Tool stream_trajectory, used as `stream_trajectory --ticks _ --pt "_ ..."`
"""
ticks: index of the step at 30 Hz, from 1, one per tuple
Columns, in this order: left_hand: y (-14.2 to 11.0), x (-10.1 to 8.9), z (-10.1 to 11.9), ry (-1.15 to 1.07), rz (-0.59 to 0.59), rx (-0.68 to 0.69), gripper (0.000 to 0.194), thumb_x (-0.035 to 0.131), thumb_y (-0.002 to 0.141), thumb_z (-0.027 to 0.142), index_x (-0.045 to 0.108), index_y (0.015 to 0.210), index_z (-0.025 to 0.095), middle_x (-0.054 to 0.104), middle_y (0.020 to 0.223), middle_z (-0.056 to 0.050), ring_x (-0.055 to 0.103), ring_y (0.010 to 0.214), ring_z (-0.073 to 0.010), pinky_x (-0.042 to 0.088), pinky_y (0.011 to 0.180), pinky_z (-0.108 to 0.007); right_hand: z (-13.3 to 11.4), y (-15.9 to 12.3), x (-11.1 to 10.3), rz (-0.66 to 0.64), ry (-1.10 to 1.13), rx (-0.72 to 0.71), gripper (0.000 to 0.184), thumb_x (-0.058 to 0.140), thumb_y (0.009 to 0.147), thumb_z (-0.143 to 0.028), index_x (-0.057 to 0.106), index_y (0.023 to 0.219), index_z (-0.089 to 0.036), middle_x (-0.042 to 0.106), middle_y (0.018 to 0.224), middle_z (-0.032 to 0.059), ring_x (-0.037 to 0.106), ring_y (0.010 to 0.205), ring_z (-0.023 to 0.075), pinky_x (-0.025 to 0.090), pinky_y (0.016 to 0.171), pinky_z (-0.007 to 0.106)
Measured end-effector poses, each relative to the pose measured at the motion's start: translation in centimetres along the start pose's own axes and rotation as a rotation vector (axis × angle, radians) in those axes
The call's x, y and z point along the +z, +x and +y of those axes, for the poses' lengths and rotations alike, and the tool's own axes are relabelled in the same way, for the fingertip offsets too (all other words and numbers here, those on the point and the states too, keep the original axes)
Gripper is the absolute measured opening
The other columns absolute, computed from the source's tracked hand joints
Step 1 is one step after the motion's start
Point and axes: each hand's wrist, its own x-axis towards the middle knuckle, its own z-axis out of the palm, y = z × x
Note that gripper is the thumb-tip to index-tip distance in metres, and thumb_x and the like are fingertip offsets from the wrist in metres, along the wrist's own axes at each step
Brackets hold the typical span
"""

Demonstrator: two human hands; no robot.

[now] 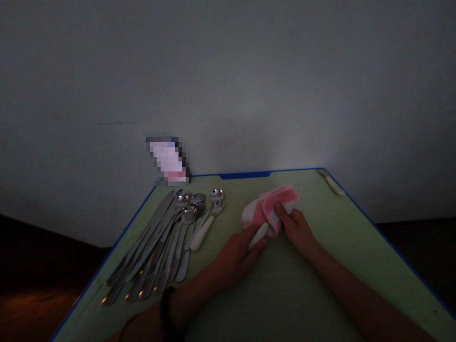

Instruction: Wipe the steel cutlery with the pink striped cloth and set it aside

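Observation:
Over the middle of the table, my left hand [237,256] is closed around the pale handle [259,234] of a utensil. The utensil's far end is hidden inside a pink and white cloth [281,202]. My right hand [297,228] pinches that cloth around it, thumb on top. To the left of my hands lies a fork with a pale handle [203,233], tines pointing away from me. Beside it are several metal spoons [188,216] and table knives [153,223], laid close together with their handles toward me.
The green table [285,304] has a blue edge and stands against a grey wall [228,85]. A phone [167,159], blurred out, leans at the back left. Another pale-handled utensil [334,184] lies at the back right corner.

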Motion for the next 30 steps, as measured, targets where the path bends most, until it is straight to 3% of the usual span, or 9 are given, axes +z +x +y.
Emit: stream_trajectory --ticks 3,7,12,16,19,21,24,27,30 --pt "-0.1 0.0 0.0 -0.032 0.001 0.007 0.031 0.035 0.091 0.035 0.05 0.113 0.019 0.063 0.103 -0.005 0.059 0.089 -0.0186 0.043 0.079 -0.028 -0.4 -0.1 -0.2 -0.108 0.073 0.013 0.035 0.054 0.075 -0.048 0.058 0.065 -0.015 0.056 0.057 -0.0002 0.048 0.052 0.0119 0.036 0.051 0.023" --pt "-0.2 0.3 -0.3 0.002 0.002 0.007 0.033 0.036 0.091 0.035 0.046 0.117 0.019 0.063 0.101 -0.006 0.06 0.088 -0.0197 0.043 0.078 -0.03 -1.1 -0.5 -0.1 -0.273 0.173 0.009 0.028 0.064 0.068 -0.038 0.061 0.087 -0.017 0.065 0.079 0.0021 0.057 0.072 0.0156 0.043 0.07 0.029" --pt "-0.3 0.6 -0.4 0.061 -0.024 -0.042 0.034 0.035 0.091 0.037 0.044 0.12 0.021 0.064 0.098 -0.006 0.061 0.084 -0.0207 0.043 0.073 -0.03 -0.9 -0.4 0.0 -0.147 0.092 0.028 0.027 0.06 0.072 -0.041 0.061 0.078 -0.015 0.063 0.072 0.0017 0.054 0.062 0.0133 0.041 0.06 0.025" --pt "-0.2 0.5 -0.2 0.037 -0.036 -0.053 0.033 0.035 0.091 0.039 0.049 0.114 0.019 0.063 0.093 -0.005 0.06 0.079 -0.0197 0.042 0.07 -0.029 -0.7 -0.2 -0.5 -0.064 -0.114 -0.027 0.038 0.052 0.077 -0.046 0.055 0.057 -0.014 0.052 0.052 -0.0016 0.043 0.047 0.0093 0.032 0.047 0.022" --pt "-0.2 0.3 0.0 -0.035 -0.027 -0.052 0.031 0.036 0.091 0.04 0.053 0.106 0.019 0.063 0.088 -0.002 0.059 0.075 -0.017 0.041 0.068 -0.026 -0.9 -0.3 -0.6 0.02 -0.133 0.017 0.045 0.051 0.076 -0.05 0.049 0.048 -0.015 0.043 0.043 -0.0036 0.037 0.042 0.0078 0.026 0.042 0.021" --pt "-0.2 0.1 0.2 -0.123 -0.017 -0.032 0.029 0.036 0.091 0.038 0.053 0.106 0.02 0.062 0.092 -0.001 0.058 0.079 -0.0156 0.041 0.071 -0.025 -0.9 -0.3 -0.5 0.068 -0.026 0.107 0.045 0.055 0.073 -0.052 0.047 0.046 -0.016 0.041 0.041 -0.0046 0.036 0.041 0.0075 0.024 0.04 0.021" --pt "-0.2 -0.3 0.3 -0.242 -0.007 0.002 0.028 0.034 0.092 0.034 0.05 0.111 0.021 0.06 0.101 -0.001 0.055 0.088 -0.015 0.04 0.075 -0.023 -0.9 -0.1 -0.2 0.1 0.319 0.233 0.039 0.059 0.069 -0.052 0.052 0.054 -0.017 0.047 0.045 -0.0047 0.04 0.042 0.0081 0.028 0.04 0.021" --pt "-0.3 -0.6 0.1 -0.264 -0.051 0.004 0.028 0.033 0.092 0.034 0.05 0.109 0.019 0.06 0.086 0.0 0.054 0.076 -0.0129 0.041 0.068 -0.022 -0.9 0.6 0.0 0.121 0.612 0.254 0.033 0.062 0.068 -0.049 0.059 0.068 -0.016 0.06 0.06 -0.001 0.051 0.052 0.011 0.038 0.047 0.022" --pt "-0.2 -0.5 -0.2 -0.209 -0.141 0.003 0.031 0.031 0.092 0.036 0.055 0.087 0.017 0.055 0.068 0.003 0.051 0.062 -0.0104 0.038 0.06 -0.02 -0.7 0.8 0.0 0.158 0.636 0.227 0.031 0.063 0.069 -0.047 0.059 0.071 -0.016 0.062 0.065 0.0006 0.055 0.058 0.0122 0.043 0.054 0.024"
